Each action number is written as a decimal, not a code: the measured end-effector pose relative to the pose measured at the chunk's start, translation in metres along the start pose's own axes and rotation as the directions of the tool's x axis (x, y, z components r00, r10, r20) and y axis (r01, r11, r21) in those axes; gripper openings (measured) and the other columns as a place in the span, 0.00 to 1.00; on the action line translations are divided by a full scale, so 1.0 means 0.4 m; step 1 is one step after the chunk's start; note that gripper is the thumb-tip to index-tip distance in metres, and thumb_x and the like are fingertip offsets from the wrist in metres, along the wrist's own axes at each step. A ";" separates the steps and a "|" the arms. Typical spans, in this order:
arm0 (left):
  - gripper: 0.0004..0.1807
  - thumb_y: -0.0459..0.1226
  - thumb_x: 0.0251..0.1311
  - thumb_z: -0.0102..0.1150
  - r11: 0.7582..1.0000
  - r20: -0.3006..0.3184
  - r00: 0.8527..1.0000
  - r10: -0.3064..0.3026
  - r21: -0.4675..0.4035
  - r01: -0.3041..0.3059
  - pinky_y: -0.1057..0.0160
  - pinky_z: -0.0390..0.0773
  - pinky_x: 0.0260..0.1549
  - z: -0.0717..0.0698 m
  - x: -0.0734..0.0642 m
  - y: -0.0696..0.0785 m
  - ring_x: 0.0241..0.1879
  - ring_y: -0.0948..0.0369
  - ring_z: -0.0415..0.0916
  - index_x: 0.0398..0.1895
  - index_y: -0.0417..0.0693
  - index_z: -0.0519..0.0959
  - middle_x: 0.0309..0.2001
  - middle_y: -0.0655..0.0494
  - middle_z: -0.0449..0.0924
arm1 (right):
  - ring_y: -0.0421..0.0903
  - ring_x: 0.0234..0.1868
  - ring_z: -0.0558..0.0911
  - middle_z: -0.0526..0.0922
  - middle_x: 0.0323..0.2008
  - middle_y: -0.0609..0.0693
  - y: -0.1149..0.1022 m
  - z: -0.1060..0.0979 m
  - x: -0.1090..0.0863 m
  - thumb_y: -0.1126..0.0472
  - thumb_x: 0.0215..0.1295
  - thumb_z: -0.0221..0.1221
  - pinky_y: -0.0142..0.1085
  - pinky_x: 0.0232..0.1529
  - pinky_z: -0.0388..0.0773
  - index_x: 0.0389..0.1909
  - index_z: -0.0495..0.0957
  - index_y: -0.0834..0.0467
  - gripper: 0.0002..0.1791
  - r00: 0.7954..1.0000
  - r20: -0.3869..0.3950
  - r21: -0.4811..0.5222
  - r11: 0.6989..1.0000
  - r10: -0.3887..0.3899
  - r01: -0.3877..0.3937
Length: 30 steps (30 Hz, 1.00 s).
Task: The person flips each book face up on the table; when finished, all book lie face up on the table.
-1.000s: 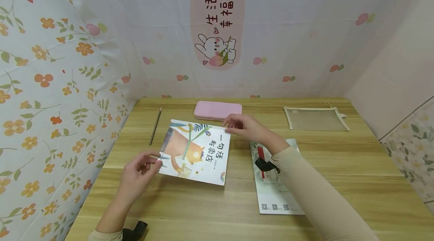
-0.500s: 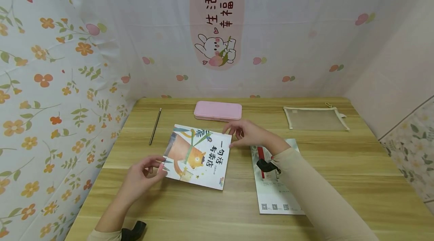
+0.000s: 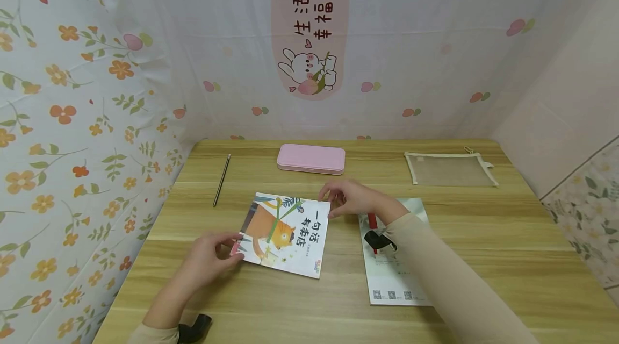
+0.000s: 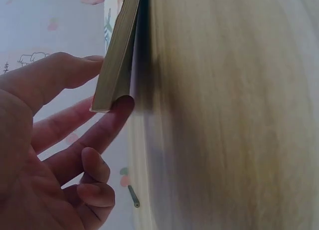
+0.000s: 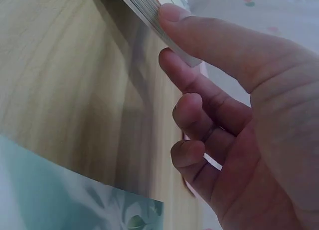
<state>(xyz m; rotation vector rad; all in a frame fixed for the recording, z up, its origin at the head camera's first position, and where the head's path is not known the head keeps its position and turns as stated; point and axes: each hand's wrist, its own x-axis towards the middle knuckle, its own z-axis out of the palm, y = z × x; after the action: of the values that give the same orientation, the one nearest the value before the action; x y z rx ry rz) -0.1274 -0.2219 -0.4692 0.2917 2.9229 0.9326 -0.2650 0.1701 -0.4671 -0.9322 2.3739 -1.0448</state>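
Note:
A square picture book (image 3: 290, 242), its cover showing an orange cat-like animal and Chinese characters, is held between both hands low over the wooden table. My left hand (image 3: 203, 260) pinches its left edge; in the left wrist view the thumb lies on the cover and fingertips support the underside of the book (image 4: 115, 60). At the far right corner, my right hand (image 3: 354, 197) grips the book, thumb against the page edges (image 5: 144, 10) and index finger beneath. Under the right forearm lies a pale green booklet (image 3: 394, 277), partly hidden by the sleeve.
A pink pencil case (image 3: 311, 158) stands at the back middle of the table (image 3: 290, 317). To the left lies a dark pencil (image 3: 221, 180). A beige-edged mesh zip pouch (image 3: 452, 170) lies at the back right. Printed cloth hangs behind and along the left side.
Both hands have brought the picture book toward the front of the table and slightly right, lowering it. Its tilt has lessened. The other things have stayed put.

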 end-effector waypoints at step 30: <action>0.15 0.44 0.52 0.79 0.980 0.131 0.989 0.068 0.179 -0.091 0.51 0.80 0.42 -0.030 0.078 0.028 0.41 0.58 0.79 0.44 0.55 0.89 0.41 0.58 0.84 | 0.43 0.40 0.75 0.82 0.48 0.45 -0.021 0.046 -0.022 0.53 0.60 0.75 0.35 0.42 0.75 0.57 0.84 0.49 0.24 0.993 -0.085 -0.259 0.961 0.079 -0.099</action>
<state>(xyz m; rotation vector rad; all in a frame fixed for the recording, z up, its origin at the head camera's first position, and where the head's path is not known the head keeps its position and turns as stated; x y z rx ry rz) -0.1576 -0.2138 -0.4529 0.4621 2.9038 0.6259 -0.2445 0.1628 -0.4722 -0.8771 2.6364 -0.7547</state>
